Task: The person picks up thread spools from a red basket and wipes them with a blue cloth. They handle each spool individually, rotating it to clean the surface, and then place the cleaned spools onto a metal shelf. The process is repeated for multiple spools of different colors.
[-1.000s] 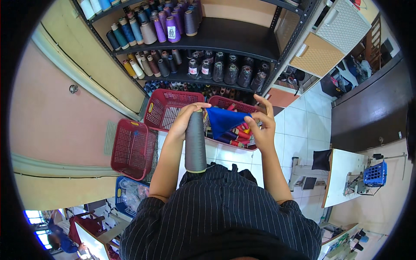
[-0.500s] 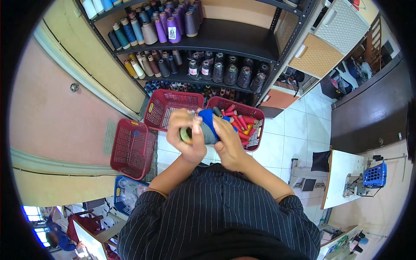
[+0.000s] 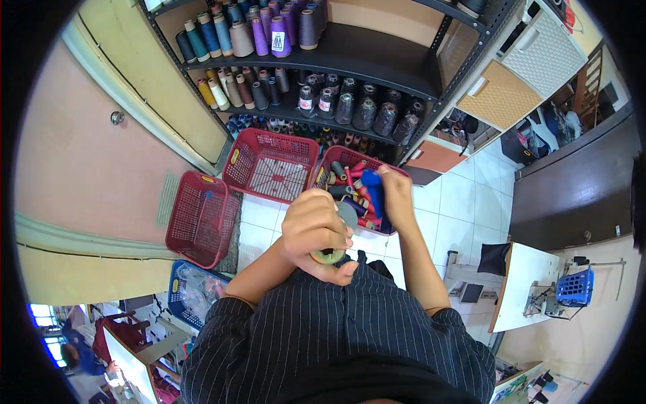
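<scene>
My left hand [image 3: 313, 229] is wrapped round a grey thread cone [image 3: 346, 214], held in front of my chest with its pale green end toward me. The fingers cover much of the cone. To the right, my right hand [image 3: 397, 195] grips a strip of blue cloth [image 3: 375, 192] that hangs over the right red basket [image 3: 319, 175]. Cloth and cone are apart. Inside that basket lie several red thread cones [image 3: 360, 165] along with dark ones, partly hidden by my hands and the cloth.
Two more red baskets stand on the tiled floor, a middle one [image 3: 235, 178] and a left one [image 3: 176, 236]. A blue basket [image 3: 176, 296] holds clear plastic. Ahead, a black shelf [image 3: 370, 60] carries thread cones. At right is a sewing table [image 3: 525, 276]; a person [image 3: 77, 347] is at far left.
The blue cloth has come off the grey cone; my right hand has carried it right, over the basket. My left hand has lowered slightly toward my chest with the cone.
</scene>
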Demonstrator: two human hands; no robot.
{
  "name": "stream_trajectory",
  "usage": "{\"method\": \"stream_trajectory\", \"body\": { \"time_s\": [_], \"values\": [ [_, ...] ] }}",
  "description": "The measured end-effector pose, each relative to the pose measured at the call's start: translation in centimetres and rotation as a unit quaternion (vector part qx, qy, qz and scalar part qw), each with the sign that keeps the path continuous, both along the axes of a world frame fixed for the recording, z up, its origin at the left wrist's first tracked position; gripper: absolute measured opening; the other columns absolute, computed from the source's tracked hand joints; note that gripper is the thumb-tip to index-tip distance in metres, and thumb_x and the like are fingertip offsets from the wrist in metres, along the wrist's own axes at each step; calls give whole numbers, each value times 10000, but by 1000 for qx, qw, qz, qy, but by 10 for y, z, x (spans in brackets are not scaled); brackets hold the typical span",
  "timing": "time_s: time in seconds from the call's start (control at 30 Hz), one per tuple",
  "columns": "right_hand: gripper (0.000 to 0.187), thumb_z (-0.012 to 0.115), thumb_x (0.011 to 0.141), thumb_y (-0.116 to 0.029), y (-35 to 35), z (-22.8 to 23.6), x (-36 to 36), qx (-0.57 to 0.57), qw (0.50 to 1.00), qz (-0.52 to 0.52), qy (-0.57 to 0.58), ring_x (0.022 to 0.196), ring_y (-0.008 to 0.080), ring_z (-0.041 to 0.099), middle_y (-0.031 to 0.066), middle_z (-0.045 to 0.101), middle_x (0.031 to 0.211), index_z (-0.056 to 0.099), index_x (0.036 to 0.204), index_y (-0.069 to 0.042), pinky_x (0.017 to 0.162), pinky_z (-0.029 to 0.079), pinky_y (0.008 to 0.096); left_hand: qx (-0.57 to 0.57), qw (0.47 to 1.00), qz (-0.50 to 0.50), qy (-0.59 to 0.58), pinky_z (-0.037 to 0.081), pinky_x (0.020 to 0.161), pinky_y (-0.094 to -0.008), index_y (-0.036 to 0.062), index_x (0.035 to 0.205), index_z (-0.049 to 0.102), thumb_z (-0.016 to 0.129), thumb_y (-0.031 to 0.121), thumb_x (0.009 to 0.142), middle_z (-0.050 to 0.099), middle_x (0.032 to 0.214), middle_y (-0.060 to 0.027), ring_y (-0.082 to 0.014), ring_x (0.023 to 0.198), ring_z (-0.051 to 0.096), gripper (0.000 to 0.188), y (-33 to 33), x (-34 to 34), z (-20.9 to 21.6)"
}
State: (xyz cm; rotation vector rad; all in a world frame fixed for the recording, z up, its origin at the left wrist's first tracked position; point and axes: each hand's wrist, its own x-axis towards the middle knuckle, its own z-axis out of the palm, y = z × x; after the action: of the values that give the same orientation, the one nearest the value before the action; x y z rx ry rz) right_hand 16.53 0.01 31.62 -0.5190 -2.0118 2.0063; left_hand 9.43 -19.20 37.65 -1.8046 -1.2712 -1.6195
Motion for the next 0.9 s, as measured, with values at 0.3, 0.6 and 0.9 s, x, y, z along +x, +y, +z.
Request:
{"method": "stream_trajectory", "body": {
  "time_s": [0.3, 0.6, 0.9],
  "values": [
    [418, 379, 982, -266, -47, 10, 0, 136, 956, 204, 159, 936, 271, 622, 176, 633, 995, 573, 1052, 98, 909, 457, 334, -17, 986, 164, 35, 261, 769, -381, 238, 720, 614, 744, 349, 560, 647, 818, 98, -130, 687, 486, 234, -7, 5, 1],
    [503, 538, 872, -381, -26, -23, -52, -273, 961, 34, 43, 942, 217, 627, 152, 630, 1042, 542, 1182, 14, 864, 485, 353, 129, 943, 208, -224, 362, 785, -366, 158, 797, 439, 461, 392, 910, 511, 618, 36, -153, 681, 463, 261, 18, -50, -8],
    [296, 460, 994, -228, -26, 47, -121, 51, 937, -177, 297, 970, 173, 615, 127, 658, 1047, 570, 1076, 35, 894, 466, 327, 134, 896, -121, -406, 372, 791, -405, 166, 708, 314, 258, 478, 941, 418, 506, -27, -205, 568, 476, 393, 15, -142, -3]
  ]
}}
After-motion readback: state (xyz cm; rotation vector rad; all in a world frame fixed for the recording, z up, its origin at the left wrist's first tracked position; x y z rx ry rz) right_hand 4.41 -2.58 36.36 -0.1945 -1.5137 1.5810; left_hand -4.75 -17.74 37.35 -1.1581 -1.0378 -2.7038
